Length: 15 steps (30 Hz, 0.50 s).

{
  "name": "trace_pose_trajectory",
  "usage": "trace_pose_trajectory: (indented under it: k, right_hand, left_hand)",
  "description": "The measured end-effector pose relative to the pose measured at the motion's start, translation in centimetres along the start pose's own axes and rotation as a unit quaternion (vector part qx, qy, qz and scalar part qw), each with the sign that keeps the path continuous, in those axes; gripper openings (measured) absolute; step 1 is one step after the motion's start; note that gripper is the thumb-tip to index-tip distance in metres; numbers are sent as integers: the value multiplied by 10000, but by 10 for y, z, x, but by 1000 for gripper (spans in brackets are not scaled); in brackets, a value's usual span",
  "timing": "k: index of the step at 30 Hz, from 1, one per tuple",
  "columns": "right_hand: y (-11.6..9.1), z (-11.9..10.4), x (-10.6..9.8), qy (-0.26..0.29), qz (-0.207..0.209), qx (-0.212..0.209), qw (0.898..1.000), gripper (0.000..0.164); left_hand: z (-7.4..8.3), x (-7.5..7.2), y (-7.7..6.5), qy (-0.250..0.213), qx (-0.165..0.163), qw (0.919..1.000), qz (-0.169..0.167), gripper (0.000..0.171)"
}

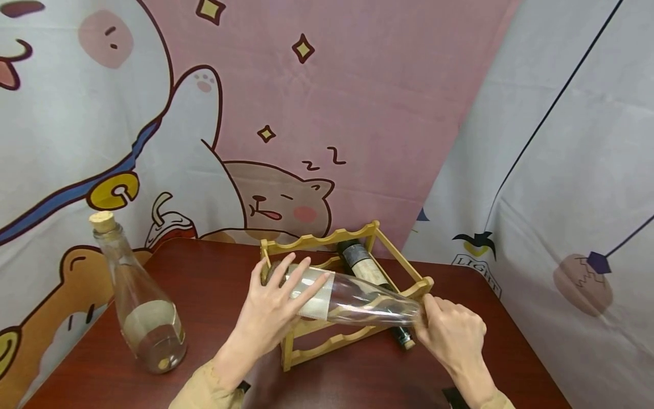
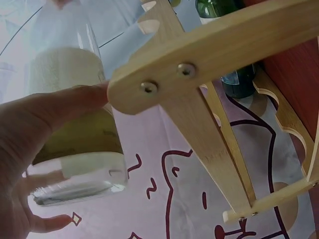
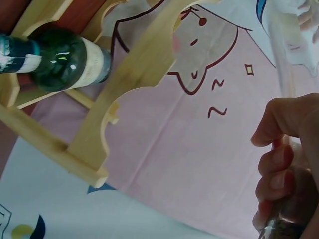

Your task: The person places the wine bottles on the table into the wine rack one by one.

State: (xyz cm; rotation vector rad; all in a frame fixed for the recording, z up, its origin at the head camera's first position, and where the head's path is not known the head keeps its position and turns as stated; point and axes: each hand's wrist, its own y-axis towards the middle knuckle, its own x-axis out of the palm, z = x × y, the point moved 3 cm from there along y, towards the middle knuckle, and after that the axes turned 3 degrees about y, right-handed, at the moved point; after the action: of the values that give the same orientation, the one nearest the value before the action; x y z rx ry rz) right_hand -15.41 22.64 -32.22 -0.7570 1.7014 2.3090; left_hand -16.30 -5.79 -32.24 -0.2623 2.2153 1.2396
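We see a clear bottle [image 1: 370,304] held slantwise over the near part of a wooden rack [image 2: 224,45], its base toward the left and its neck toward the right, the neck a little lower. A pale label [image 1: 318,295] wraps its wider part. Our left hand [image 1: 273,307] holds it near the base, fingers spread over the glass and bent round it. Our right hand [image 1: 452,329] grips the neck, fingers curled round it, so the mouth is hidden. We cannot tell whether the clear bottle touches the rack.

The rack stands on the reddish-brown tabletop [image 1: 214,284], its rails cut in wavy curves. A dark green bottle [image 1: 365,270] lies in it, behind and partly beneath the clear one, with its corked neck [image 1: 409,344] pointing toward us.

Well apart, on our left, a second clear bottle [image 1: 153,324] stands upright on the tabletop, with a pale label of its own and a cork [image 1: 104,221] in its mouth. Beige sleeves [image 1: 209,389] cover our forearms. Behind the tabletop hangs a pink and white cloth [image 1: 383,113] printed with cartoon animals and small yellow stars.
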Motion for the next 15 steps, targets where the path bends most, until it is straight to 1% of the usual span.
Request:
trace_pose_trajectory:
  k: [3,5,8,12,15]
  right_hand:
    - [-5,5,1,15,-263,55,9996,21]
    - [-8,7,1,92,-325,61,9994,20]
    - [-14,12,0,201,-319,96,9992,20]
    - [-20,20,-2,379,-267,146,9988,18]
    - [-24,26,-3,407,-262,151,9987,18]
  left_hand:
    - [0,0,-1,-198,-19,9998,5,112]
    - [1,0,-1,-299,1,9995,69,110]
    - [3,0,-2,-415,39,9990,177,108]
    - [8,0,-3,-531,164,9977,396,106]
    - [13,1,-3,-641,276,9961,533,102]
